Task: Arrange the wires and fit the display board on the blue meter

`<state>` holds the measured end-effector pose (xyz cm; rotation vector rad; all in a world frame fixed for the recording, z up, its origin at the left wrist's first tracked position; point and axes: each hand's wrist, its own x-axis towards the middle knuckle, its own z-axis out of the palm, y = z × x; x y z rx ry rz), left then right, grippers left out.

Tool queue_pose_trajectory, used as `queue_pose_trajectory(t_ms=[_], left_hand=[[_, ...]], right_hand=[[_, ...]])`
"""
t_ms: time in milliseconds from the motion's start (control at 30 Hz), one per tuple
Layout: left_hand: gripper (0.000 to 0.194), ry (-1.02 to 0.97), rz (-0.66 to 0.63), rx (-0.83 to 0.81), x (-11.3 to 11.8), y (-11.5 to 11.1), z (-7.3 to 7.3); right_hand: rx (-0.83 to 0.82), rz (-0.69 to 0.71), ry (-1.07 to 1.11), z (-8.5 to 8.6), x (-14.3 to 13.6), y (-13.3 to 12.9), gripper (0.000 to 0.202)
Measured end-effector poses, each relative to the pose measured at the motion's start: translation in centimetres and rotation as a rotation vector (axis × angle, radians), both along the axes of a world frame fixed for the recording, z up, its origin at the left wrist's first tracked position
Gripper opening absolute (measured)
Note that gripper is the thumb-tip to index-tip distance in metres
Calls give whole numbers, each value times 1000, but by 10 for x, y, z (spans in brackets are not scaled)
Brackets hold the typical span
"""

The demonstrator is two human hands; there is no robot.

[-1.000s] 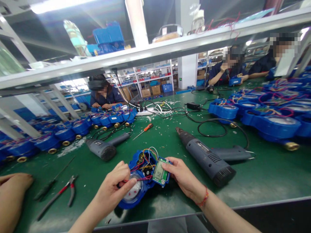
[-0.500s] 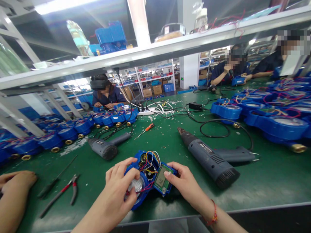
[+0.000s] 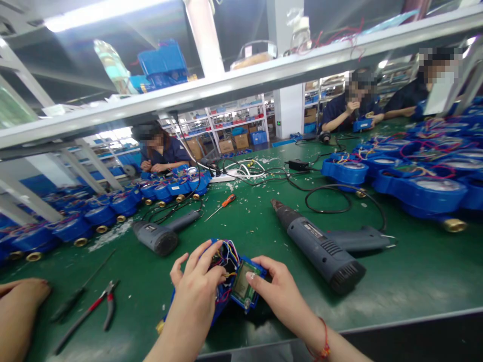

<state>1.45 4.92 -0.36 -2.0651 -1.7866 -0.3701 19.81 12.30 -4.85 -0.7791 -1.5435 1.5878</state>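
A blue meter housing (image 3: 219, 315) with coloured wires inside lies at the near middle of the green table. My left hand (image 3: 199, 281) reaches over it from the left, thumb and fingers bent together at the wires; whether they pinch a wire is too small to tell. The blue display module (image 3: 243, 284), with a green board and a grey screen, sits tilted at the housing's right side. My right hand (image 3: 269, 281) holds it by its right edge, thumb on the front. A brass fitting (image 3: 160, 327) shows left of my left wrist.
Two heat guns (image 3: 320, 251) (image 3: 156, 237), an orange screwdriver (image 3: 228, 200), a dark screwdriver (image 3: 70, 304) and pliers (image 3: 109, 296) lie around. Another person's hand (image 3: 28, 296) rests at left. Blue meters (image 3: 418, 193) stand both sides; cables (image 3: 290, 176) run behind. People sit across.
My left hand has moved from the round part of the housing up and right onto the wires. The housing has turned, showing its brass fitting. The view has shifted slightly.
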Motion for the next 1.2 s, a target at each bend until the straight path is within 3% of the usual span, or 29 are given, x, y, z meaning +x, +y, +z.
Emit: queue_pose_trajectory(t_ms=[167,267,333,467,633,700,900,1067,1200], left_hand=[[12,-290,4,47,5,-3,27],[42,-296,-21,63,17,9,41],[51,-245,-30,-73,21,21,47],[25,-421,-125,-385,10,39,62],[19,-681,-236,-688,-23,39,82],[30,-807,-216,-715,-28,37,80],[39,-1019,-124,-528,-20,41,54],[35,-1066,-105,-467,-16,32,52],[66,-902,-6,-304,-22,11,50]], right_hand=[[79,-50,-56,1,2,-3,24],[181,-55,-97,1,3,-7,19],[309,-77,-101,3,3,-10,17],[486,-101,-103,4,3,-9,14],[285,-89,-140,2,4,1,14],[219,-62,-114,3,3,4,17],[122,6,-37,5,1,9,25],[33,17,-23,-3,-1,12,35],[8,19,-41,-9,-3,14,38]])
